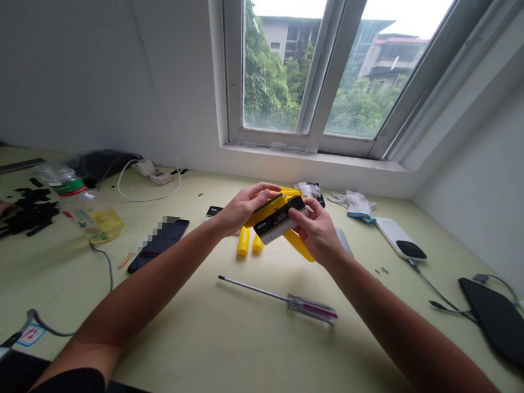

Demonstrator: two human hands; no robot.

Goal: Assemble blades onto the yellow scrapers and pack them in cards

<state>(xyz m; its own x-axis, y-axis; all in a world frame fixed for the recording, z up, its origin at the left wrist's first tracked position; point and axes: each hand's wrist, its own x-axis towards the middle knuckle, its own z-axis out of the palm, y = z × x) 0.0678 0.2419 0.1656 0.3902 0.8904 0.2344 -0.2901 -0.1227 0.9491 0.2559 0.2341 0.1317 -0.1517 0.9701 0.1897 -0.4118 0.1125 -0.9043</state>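
Head view: on the pale table [180, 334], a tipped bottle [82, 202] lies left of a phone [162, 243]. At centre the left hand [245, 207] grips a yellow tool [270, 211], the right hand [313, 227] a black-and-white card [276, 221] against it, above a screwdriver [282, 298]. Behind is a window [320, 69] in a white wall [170, 94]; rightward lie gloves [355, 203] and a power bank [398, 237].

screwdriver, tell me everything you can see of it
The screwdriver has a clear, plastic-looking handle with magenta running lengthwise, a slim metallic shaft and a dark tip too small to identify. It lies flat on the pale table, tip toward the picture's left, handle right and slightly nearer the camera. Only the table touches it.
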